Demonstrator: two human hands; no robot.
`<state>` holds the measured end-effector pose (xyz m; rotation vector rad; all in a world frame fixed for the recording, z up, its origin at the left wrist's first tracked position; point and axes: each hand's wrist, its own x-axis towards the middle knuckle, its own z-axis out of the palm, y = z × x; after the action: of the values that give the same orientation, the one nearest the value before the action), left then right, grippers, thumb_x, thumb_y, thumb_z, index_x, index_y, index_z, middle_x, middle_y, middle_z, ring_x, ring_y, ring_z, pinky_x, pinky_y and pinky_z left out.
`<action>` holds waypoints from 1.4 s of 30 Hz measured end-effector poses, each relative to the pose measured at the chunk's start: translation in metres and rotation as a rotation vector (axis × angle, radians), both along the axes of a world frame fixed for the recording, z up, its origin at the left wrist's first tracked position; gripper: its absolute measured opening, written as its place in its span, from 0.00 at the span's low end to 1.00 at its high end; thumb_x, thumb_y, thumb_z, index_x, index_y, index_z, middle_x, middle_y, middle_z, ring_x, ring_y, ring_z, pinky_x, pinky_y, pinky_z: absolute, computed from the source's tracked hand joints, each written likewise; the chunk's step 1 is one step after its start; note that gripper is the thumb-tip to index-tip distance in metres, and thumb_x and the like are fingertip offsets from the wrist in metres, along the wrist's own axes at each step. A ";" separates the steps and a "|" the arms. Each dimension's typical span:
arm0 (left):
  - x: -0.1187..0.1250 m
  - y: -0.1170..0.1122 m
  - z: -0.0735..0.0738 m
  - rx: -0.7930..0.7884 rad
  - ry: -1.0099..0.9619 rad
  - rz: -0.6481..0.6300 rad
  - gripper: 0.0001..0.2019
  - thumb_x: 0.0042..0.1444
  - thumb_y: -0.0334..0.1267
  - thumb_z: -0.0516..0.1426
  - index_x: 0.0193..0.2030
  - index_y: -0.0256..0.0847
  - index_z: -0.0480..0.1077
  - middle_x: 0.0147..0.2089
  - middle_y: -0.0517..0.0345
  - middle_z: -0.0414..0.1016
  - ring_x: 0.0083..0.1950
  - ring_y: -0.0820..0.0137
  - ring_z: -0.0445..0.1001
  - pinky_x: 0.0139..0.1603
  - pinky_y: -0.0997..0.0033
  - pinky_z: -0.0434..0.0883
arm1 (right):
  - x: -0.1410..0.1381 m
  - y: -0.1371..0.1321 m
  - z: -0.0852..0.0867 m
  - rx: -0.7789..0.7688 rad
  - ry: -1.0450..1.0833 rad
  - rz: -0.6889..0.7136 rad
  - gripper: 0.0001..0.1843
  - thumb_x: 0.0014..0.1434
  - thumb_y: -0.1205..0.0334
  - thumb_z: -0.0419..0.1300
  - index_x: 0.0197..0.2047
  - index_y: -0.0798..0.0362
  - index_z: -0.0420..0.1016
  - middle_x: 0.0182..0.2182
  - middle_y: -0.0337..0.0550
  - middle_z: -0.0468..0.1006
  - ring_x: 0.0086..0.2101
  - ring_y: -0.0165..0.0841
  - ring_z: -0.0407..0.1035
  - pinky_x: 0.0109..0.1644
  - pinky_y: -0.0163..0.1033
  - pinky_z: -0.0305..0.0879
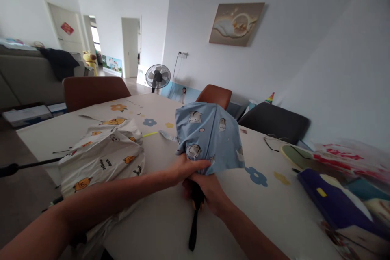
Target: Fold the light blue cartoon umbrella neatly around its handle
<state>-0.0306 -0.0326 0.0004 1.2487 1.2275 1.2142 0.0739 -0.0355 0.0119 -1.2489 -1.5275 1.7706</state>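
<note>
A picture hangs on the white wall.

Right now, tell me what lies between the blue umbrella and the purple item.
Head view: from the blue umbrella, the table shows a blue flower print, then a yellow one; a small dark tip adjoins the purple item.

Room on the tabletop right of the blue umbrella — cream umbrella blocks left
</note>
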 end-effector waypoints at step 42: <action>-0.109 0.102 0.091 0.376 0.092 0.095 0.09 0.44 0.39 0.60 0.31 0.38 0.71 0.29 0.61 0.69 0.31 0.77 0.64 0.38 0.74 0.62 | 0.004 0.010 -0.031 -0.041 -0.023 -0.102 0.17 0.48 0.61 0.48 0.11 0.55 0.61 0.05 0.40 0.62 0.08 0.25 0.55 0.10 0.27 0.52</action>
<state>-0.1397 0.0698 0.0911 1.5471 1.1689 1.5211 0.0783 -0.0257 -0.0186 -1.3468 -1.4200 1.7363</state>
